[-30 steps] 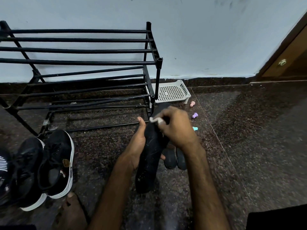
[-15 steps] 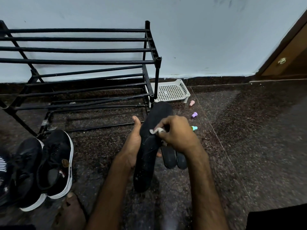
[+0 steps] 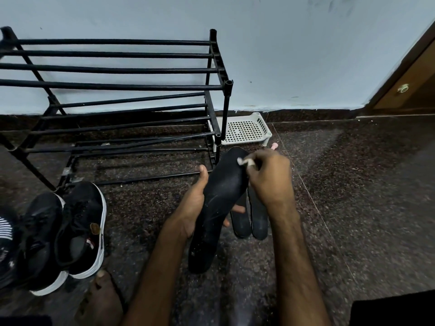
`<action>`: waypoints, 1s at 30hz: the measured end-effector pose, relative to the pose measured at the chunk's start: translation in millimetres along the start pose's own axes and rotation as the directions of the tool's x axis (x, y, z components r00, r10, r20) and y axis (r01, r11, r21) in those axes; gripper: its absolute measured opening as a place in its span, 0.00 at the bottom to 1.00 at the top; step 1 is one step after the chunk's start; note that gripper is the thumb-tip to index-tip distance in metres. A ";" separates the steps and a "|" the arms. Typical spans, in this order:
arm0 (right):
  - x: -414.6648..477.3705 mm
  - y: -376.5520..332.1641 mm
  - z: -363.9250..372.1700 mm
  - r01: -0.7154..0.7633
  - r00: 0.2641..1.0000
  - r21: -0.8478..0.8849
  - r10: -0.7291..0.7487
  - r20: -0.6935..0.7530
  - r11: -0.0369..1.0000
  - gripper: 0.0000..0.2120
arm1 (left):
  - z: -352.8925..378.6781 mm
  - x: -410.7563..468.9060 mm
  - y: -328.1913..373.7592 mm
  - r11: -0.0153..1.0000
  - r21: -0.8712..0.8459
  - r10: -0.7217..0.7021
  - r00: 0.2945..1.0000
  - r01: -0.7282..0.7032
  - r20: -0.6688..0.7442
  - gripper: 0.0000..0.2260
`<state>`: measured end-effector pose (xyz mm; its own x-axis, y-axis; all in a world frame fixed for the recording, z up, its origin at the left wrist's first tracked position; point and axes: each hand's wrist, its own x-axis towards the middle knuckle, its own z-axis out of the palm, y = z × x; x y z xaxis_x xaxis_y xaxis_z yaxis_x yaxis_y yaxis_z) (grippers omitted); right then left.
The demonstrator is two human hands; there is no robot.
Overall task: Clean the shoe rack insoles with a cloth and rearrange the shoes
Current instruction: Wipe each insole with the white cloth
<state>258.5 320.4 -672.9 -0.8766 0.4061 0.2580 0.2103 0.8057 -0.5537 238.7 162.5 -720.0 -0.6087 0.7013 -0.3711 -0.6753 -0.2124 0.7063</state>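
I have the long black foam insole (image 3: 222,196) between the hands, its long axis running from 7 o'clock near me to 1 o'clock, toward the black metal shoe rack (image 3: 117,84). The left hand (image 3: 190,208) grips its middle from 9 o'clock. The right hand (image 3: 270,180), nearer the toe end, pinches a small white cloth (image 3: 243,161), probably touching the surface; blur hides the contact.
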 end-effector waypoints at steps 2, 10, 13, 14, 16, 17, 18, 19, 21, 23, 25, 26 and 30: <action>0.9 -2.0 -1.1 0.019 0.992 0.023 -0.016 -0.125 1.000 0.06 | 1.6 -0.3 -0.5 0.999 -0.031 -0.009 1.000 0.009 0.026 0.36; -10.4 6.0 -7.5 0.010 0.970 0.053 -0.023 0.243 0.999 0.06 | -1.0 1.6 -2.3 0.998 -0.057 -0.007 1.000 0.008 0.011 0.36; -3.5 6.6 -5.5 0.004 0.996 0.059 0.001 -0.088 0.998 0.07 | 0.8 1.2 -2.0 0.998 -0.044 -0.034 0.999 0.035 0.014 0.36; -2.6 5.0 -6.6 0.014 0.998 0.055 -0.011 -0.058 0.998 0.06 | 1.5 1.8 -1.0 0.999 -0.047 -0.028 1.000 0.029 0.011 0.36; -4.8 0.9 -10.5 0.049 0.971 0.081 -0.066 0.229 0.996 0.02 | 1.9 2.1 0.2 0.998 -0.058 0.005 1.000 -0.006 -0.018 0.36; -8.9 -1.9 -11.6 0.028 0.919 0.115 -0.071 0.388 0.993 0.02 | 1.8 1.8 0.8 0.998 -0.058 0.018 0.999 -0.021 -0.036 0.36; -12.4 -2.2 -11.7 -0.003 0.879 0.143 -0.066 0.473 0.990 0.03 | 2.0 1.8 1.2 0.998 -0.057 0.025 0.999 -0.028 -0.046 0.35; -13.6 0.0 -10.6 -0.010 0.890 0.139 -0.054 0.452 0.990 0.04 | 2.7 1.8 1.2 0.998 -0.054 0.029 0.998 -0.031 -0.050 0.35; -9.2 5.5 -8.2 0.006 0.979 0.060 -0.018 0.205 0.998 0.06 | 4.6 1.9 1.4 0.999 -0.037 0.038 0.998 -0.040 -0.044 0.35; -5.5 7.9 -5.7 0.004 0.996 0.049 0.000 -0.084 0.999 0.06 | 4.9 1.3 2.1 0.999 -0.028 0.034 0.999 -0.035 -0.030 0.34; -4.0 4.7 -6.1 0.030 0.998 0.078 -0.025 -0.063 0.996 0.05 | 5.9 1.0 2.3 0.999 -0.045 0.027 0.999 -0.029 -0.025 0.35; -3.9 3.2 -5.9 0.035 0.996 0.102 -0.044 0.082 0.994 0.03 | 5.5 1.4 2.0 0.998 -0.054 0.034 0.999 -0.035 -0.032 0.34; -11.1 5.8 -5.7 -0.026 0.970 0.117 -0.004 0.244 0.993 0.04 | 6.9 1.6 1.1 0.999 -0.023 0.046 0.998 -0.047 -0.044 0.34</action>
<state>271.9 323.0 -674.4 -0.9566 0.2855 0.0588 0.1807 0.7390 -0.6490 239.8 168.1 -715.7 -0.6565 0.6605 -0.3644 -0.6556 -0.2606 0.7087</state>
